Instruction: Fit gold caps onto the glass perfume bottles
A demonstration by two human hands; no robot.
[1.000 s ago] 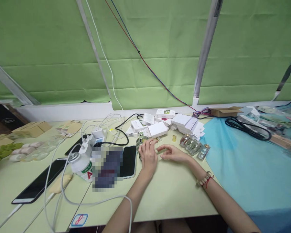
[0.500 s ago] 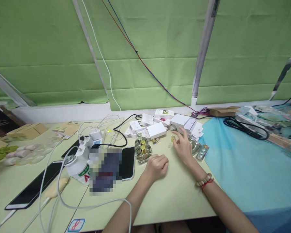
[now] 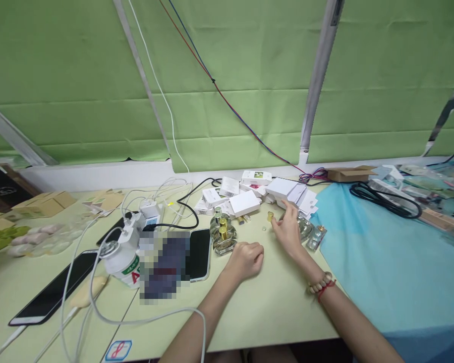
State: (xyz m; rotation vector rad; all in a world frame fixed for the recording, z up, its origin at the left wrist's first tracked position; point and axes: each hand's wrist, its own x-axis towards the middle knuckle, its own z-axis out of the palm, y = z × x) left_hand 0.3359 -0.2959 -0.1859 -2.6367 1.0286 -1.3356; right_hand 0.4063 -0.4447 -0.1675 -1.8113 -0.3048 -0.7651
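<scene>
My left hand (image 3: pixel 245 259) rests on the table as a closed fist, and the inside of its fingers is hidden. Just left of it stand glass bottles with gold tops (image 3: pixel 223 233). My right hand (image 3: pixel 288 231) is raised over the table with thumb and fingers apart. Close to its thumb tip is a small gold cap (image 3: pixel 270 216); whether they touch I cannot tell. A tiny clear round piece (image 3: pixel 264 228) lies below the cap. Behind my right hand sits another glass bottle (image 3: pixel 305 229), partly covered, and beside it a clear bottle (image 3: pixel 317 238) lies on its side.
White boxes (image 3: pixel 244 202) are heaped at the back. To the left are a phone (image 3: pixel 200 254), a white bottle-shaped container (image 3: pixel 120 264), power adapters (image 3: pixel 131 229) and tangled white cables. Blue cloth (image 3: pixel 386 262) covers the right side, with a coiled black cable (image 3: pixel 386 200) on it.
My right hand's index finger has drawn back from above the gold cap toward the right, leaving the cap more exposed. My left fist has hardly moved.
</scene>
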